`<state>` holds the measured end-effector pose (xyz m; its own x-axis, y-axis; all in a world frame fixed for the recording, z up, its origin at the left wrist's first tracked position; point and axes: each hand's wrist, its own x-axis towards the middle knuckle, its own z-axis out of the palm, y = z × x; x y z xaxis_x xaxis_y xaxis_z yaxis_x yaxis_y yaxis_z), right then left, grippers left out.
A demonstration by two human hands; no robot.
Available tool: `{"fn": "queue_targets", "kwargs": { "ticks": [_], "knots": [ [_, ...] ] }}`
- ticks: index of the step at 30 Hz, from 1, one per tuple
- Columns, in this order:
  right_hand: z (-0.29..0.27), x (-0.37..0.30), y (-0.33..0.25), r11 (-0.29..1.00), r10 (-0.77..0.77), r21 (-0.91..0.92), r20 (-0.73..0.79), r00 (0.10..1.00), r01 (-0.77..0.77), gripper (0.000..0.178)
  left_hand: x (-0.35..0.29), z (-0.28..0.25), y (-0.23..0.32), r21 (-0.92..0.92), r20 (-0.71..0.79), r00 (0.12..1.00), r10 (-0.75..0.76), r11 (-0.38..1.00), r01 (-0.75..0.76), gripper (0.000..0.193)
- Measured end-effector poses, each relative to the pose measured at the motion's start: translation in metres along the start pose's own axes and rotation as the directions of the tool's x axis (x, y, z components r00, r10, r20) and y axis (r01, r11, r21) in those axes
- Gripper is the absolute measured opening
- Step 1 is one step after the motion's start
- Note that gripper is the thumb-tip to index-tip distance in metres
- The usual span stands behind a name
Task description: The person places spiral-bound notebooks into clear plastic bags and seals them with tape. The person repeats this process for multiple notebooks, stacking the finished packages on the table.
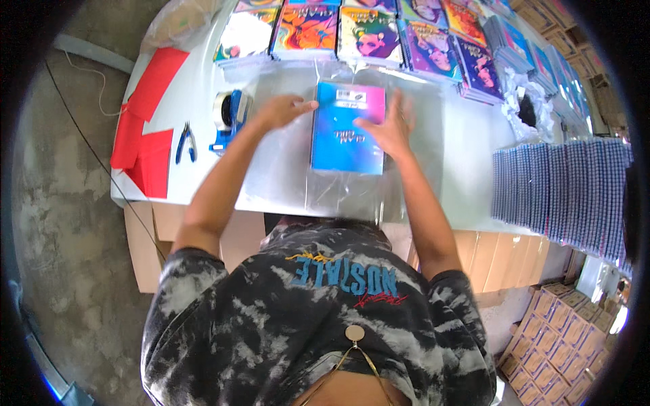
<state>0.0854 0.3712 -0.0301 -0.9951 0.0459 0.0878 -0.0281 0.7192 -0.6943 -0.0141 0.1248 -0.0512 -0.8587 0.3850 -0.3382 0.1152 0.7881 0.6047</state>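
Observation:
A blue and pink notebook stack [338, 145] with a white label near its far edge lies on a sheet of clear plastic film [345, 196] in the middle of the table. At its left edge is my left hand [281, 111], thumb stretched toward the cover, holding nothing. My right hand [394, 132] is over the right edge with fingers spread and somewhat blurred; its thumb lies over the cover. Whether either hand presses on the stack, I cannot tell. The film extends beyond the stack on the near side and to the right.
Left of the film stand a blue tape dispenser [233, 115], pliers [185, 143] and red sheets [152, 152]. Colourful notebook stacks [369, 34] line the far side. Checkered-edged stacks [555, 189] rise at right, near crumpled plastic [525, 108]. Cartons [555, 338] stand on the floor.

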Motion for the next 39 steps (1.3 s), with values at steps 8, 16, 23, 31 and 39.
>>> {"fn": "queue_targets", "kwargs": {
  "ticks": [8, 16, 23, 31, 39],
  "knots": [
    [0.001, -0.025, -0.006, 0.511, 0.152, 0.858, -0.161, 0.975, 0.062, 0.075, -0.07, 0.056, 0.062, -0.771, -0.457, 0.888, -0.051, 0.52, -0.367, 0.073],
    [-0.023, -0.018, -0.059, 0.514, -0.067, 0.819, -0.256, 0.964, 0.253, 0.076, -0.092, 0.009, 0.08, -0.587, -0.625, 0.768, 0.139, 0.565, -0.58, 0.069],
    [-0.03, -0.002, -0.071, 0.78, -0.001, 0.549, -0.479, 0.878, 0.301, 0.01, -0.078, -0.006, 0.101, -0.475, -0.77, 0.638, 0.011, 0.657, -0.585, 0.035],
    [-0.036, -0.004, -0.085, 0.814, -0.088, 0.395, -0.642, 0.762, 0.426, 0.004, -0.071, 0.0, 0.099, -0.354, -0.87, 0.489, 0.067, 0.605, -0.713, 0.03],
    [-0.027, -0.006, -0.052, 0.506, 0.0, 0.682, -0.612, 0.791, 0.528, 0.063, -0.073, -0.007, 0.085, -0.46, -0.751, 0.611, 0.251, 0.465, -0.756, 0.059]
  ]
}}
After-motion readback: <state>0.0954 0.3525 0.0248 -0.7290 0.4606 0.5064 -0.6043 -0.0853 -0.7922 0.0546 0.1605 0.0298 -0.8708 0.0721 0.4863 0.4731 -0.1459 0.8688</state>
